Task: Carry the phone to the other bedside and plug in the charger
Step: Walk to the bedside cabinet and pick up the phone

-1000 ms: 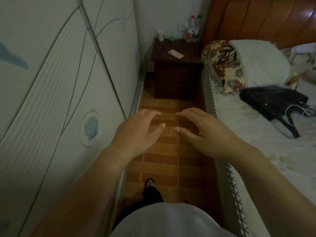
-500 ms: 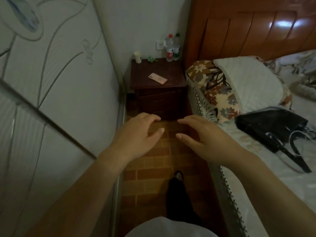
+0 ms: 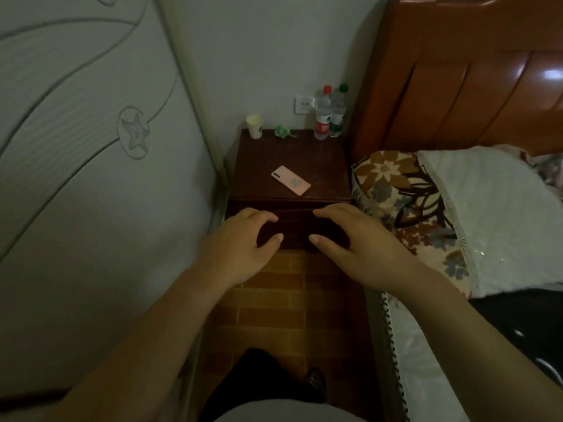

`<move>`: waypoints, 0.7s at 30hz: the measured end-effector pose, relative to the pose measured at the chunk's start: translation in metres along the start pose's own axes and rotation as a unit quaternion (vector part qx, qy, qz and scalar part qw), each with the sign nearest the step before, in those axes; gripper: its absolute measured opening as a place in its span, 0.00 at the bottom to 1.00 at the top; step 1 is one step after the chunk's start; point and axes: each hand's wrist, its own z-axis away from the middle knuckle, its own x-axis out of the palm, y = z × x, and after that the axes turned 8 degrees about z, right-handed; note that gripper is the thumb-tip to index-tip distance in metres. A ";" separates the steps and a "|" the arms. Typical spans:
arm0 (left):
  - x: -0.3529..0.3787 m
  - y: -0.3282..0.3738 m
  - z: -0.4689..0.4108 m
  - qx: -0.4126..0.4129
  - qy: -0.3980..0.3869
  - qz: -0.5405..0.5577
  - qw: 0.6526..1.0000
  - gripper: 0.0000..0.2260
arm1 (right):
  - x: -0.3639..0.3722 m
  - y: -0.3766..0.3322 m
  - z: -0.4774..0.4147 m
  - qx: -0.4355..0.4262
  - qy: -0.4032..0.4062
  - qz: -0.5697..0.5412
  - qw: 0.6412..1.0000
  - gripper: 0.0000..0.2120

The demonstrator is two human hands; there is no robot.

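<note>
A pink phone (image 3: 291, 180) lies face down and slanted on the dark wooden bedside table (image 3: 262, 181), towards its front right. My left hand (image 3: 240, 245) and my right hand (image 3: 350, 239) hover side by side in front of the table's front edge, below the phone, fingers curled and apart, holding nothing. A white wall socket (image 3: 304, 104) sits on the wall behind the table. No charger is visible.
At the table's back stand a paper cup (image 3: 254, 125), a small green object (image 3: 282, 131) and two plastic bottles (image 3: 330, 115). A wardrobe door (image 3: 91, 178) walls the left; the bed with pillows (image 3: 457, 214) and wooden headboard (image 3: 472, 86) bounds the right. A narrow brick-patterned floor strip (image 3: 289, 300) lies between.
I have walked up the narrow aisle, so the bedside table and phone are much closer. Both hands have kept the same open, side-by-side pose.
</note>
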 end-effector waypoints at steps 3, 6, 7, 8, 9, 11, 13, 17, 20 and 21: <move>-0.009 -0.026 -0.051 -0.009 0.001 -0.004 1.000 0.19 | 0.006 0.016 -0.057 -0.008 -0.014 -0.011 1.000 0.24; -0.019 -0.053 -0.109 -0.008 -0.001 -0.006 1.000 0.19 | 0.016 0.034 -0.121 -0.003 -0.013 -0.011 1.000 0.24; -0.022 -0.062 -0.129 -0.007 -0.006 -0.007 1.000 0.19 | 0.020 0.040 -0.142 0.003 -0.009 -0.005 1.000 0.24; -0.026 -0.071 -0.149 -0.008 -0.012 -0.008 1.000 0.19 | 0.024 0.046 -0.162 0.013 -0.003 -0.002 1.000 0.24; -0.031 -0.080 -0.168 -0.010 -0.016 -0.009 1.000 0.19 | 0.028 0.052 -0.182 0.024 0.003 -0.002 1.000 0.24; -0.039 -0.099 -0.204 -0.017 -0.016 -0.011 1.000 0.19 | 0.037 0.061 -0.220 0.041 0.011 -0.008 0.999 0.23; -0.043 -0.117 -0.237 -0.021 -0.022 -0.014 0.999 0.19 | 0.050 0.071 -0.254 0.053 0.017 -0.006 0.998 0.23; -0.033 -0.151 -0.294 -0.031 -0.059 -0.011 0.998 0.20 | 0.081 0.097 -0.314 0.093 0.019 0.018 0.995 0.24; -0.018 -0.175 -0.325 -0.054 -0.097 -0.007 0.994 0.20 | 0.103 0.122 -0.349 0.115 -0.009 0.041 0.993 0.26; -0.013 -0.183 -0.334 -0.062 -0.104 -0.004 0.993 0.20 | 0.111 0.131 -0.360 0.114 -0.016 0.044 0.992 0.26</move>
